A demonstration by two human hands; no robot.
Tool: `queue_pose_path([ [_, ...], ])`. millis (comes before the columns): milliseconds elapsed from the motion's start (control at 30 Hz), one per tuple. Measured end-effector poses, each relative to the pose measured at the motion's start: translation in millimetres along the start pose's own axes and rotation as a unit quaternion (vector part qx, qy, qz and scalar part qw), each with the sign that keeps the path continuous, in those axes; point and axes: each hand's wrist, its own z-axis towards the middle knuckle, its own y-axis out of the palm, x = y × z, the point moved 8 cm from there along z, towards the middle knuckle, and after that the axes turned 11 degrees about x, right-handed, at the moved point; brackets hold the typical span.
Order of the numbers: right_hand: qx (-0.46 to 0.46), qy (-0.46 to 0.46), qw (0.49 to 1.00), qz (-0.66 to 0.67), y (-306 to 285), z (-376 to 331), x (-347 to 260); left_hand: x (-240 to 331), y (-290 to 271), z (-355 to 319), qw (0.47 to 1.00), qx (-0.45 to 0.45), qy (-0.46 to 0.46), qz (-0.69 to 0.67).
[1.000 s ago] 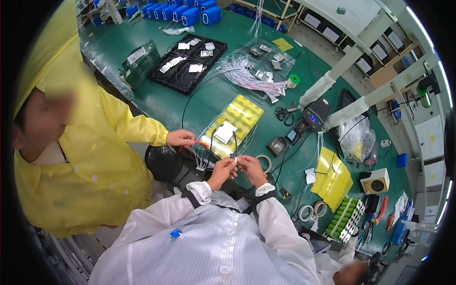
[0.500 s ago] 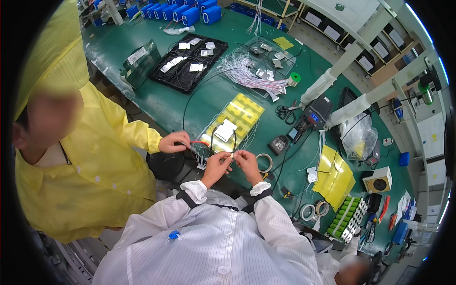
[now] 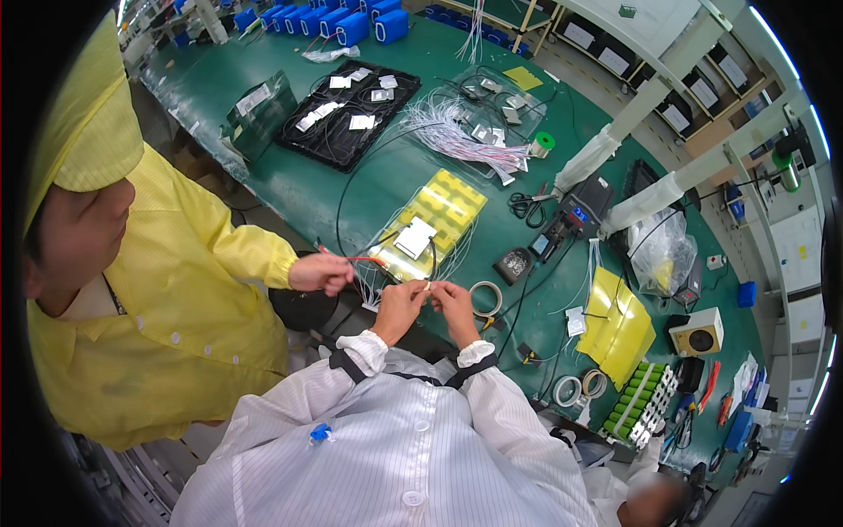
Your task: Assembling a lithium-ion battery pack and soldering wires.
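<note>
My left hand (image 3: 400, 309) and my right hand (image 3: 455, 309) meet in front of a yellow-wrapped battery pack (image 3: 453, 204). Their fingertips pinch a black wire (image 3: 433, 258) where a small pale piece sits on it; whether that is tape, I cannot make out. The wire comes from a white-covered circuit board (image 3: 414, 237) lying on the pack. Thin white wires (image 3: 460, 255) fringe the pack's sides. To the left, a co-worker's hand (image 3: 321, 273) is beside a red wire (image 3: 367, 259) at the pack's near left corner.
On the green table (image 3: 299, 198), a tape roll (image 3: 486, 299) lies right of my hands. Farther off are a black tray (image 3: 347, 145) of boards, bundled white wires (image 3: 457, 136), scissors (image 3: 527, 206) and a soldering station (image 3: 584, 211). Yellow sheets (image 3: 615, 325) and green cells (image 3: 639, 404) are at right.
The co-worker's hand has drawn slightly down, its fingers now curled, and the co-worker's head has turned and shifted left. My hands stay together at the wire, with the fingers slightly shifted.
</note>
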Motion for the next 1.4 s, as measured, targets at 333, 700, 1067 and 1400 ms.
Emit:
queue_pose_path([
  [333, 0.016, -0.044, 0.998, -0.029, -5.1, 2.6, -11.7, 1.7, 4.8, -1.2, 0.998, -0.015, 0.041, 0.05],
  [700, 0.076, -0.244, 0.957, -0.134, -8.0, -9.1, -39.2, -32.9, 19.6, -3.8, 0.957, -0.092, -0.204, -0.184],
  [1067, 0.081, -0.214, 0.969, -0.088, -13.9, -13.4, -35.0, -33.2, 18.6, -7.1, 0.93, -0.083, -0.25, -0.255],
  [1400, 0.071, -0.144, 0.982, -0.099, -13.3, -8.7, -29.2, -36.6, 17.0, 1.5, 0.97, -0.088, -0.154, -0.163],
])
